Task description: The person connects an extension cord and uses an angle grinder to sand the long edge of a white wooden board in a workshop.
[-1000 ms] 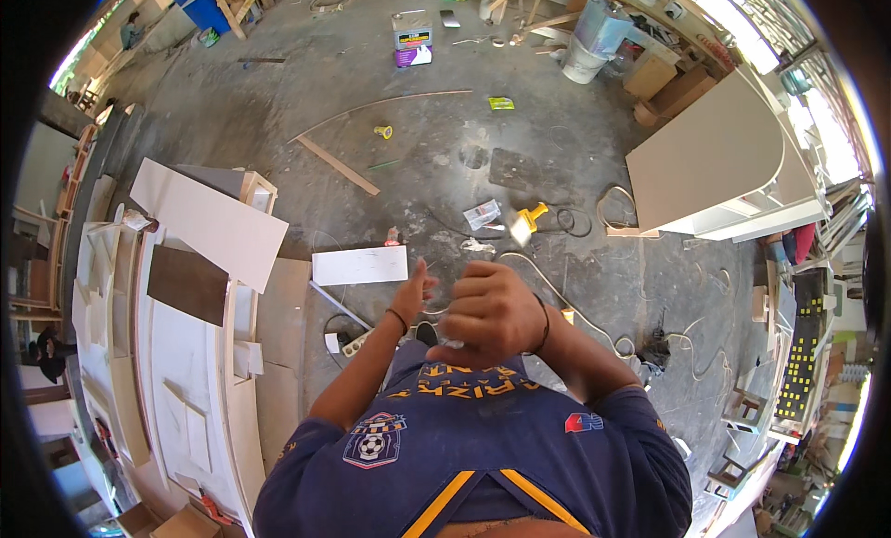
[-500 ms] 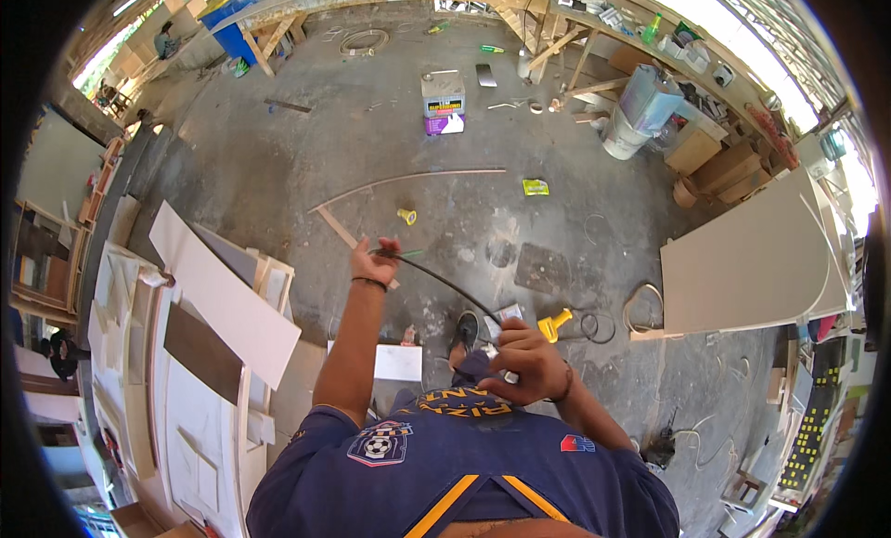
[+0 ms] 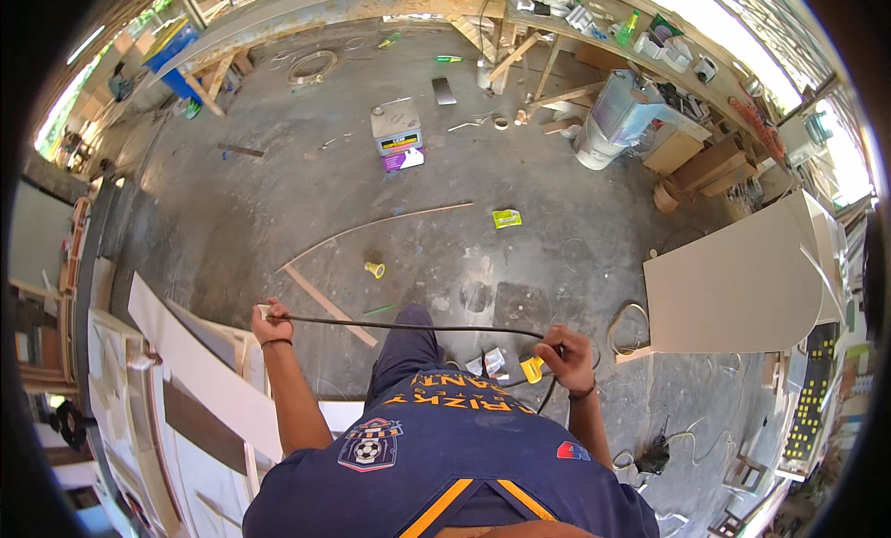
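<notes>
A black cable (image 3: pixel 418 327) runs nearly straight across in front of me. Its far left end is in my left hand (image 3: pixel 273 324), fingers closed round it, with a small pale bit showing at the fingertips that I cannot make out. My right hand (image 3: pixel 568 355) grips the cable further along, and the rest drops below toward the floor. Beneath my right hand lies a yellow tool-like object (image 3: pixel 532 369), partly hidden. A thin wooden strip (image 3: pixel 371 224) and a flat wooden slat (image 3: pixel 325 303) lie on the floor beyond the cable, near a small yellow spool-shaped item (image 3: pixel 375 270).
A metal can on a purple box (image 3: pixel 397 134) stands ahead on the concrete floor, with a phone (image 3: pixel 444 91) beyond it. A green packet (image 3: pixel 507 219) lies nearer. Large pale boards (image 3: pixel 733 287) stand at the right. Furniture frames and a curved white panel (image 3: pixel 200 375) crowd the left.
My left hand has moved left and my right hand slightly right, so the cable between them is longer and straighter. My view has shifted, and one leg now shows forward.
</notes>
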`<state>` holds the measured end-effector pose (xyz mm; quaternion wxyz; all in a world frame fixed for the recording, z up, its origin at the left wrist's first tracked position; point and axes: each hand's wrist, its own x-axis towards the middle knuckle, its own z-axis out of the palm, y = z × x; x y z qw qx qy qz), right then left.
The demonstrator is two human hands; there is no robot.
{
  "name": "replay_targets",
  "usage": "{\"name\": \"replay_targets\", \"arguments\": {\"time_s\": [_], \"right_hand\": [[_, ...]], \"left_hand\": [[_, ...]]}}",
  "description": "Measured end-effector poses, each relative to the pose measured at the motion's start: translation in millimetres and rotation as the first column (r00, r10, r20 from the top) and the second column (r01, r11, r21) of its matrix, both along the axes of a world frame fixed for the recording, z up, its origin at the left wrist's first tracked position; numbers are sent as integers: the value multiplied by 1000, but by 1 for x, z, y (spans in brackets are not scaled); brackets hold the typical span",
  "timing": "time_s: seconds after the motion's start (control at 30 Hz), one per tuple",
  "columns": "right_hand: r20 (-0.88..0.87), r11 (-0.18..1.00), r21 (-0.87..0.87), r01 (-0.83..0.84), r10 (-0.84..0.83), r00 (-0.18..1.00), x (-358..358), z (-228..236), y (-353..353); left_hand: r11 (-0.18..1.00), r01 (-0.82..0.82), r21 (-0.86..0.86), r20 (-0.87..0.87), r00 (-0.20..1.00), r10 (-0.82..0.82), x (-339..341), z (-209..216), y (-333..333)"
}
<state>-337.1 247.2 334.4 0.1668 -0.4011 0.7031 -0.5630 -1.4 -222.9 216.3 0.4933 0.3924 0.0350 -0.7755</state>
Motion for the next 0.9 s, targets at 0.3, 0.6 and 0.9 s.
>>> {"name": "replay_targets", "arguments": {"time_s": [0.3,0.6,0.9], "right_hand": [[33,924,380,42,-59,998,-125,-77,-220],[900,922,-385,-38,384,207,-300,-38,-413],[614,989,-131,73,23,789,-467,-52,-538]], "left_hand": [[859,399,-322,516,835,-194,-276,47,-121],[-325,882,-343,704,12,-710,-503,50,-65],[-660,709,-248,825,-203,-528,-704,35,-179]]}}
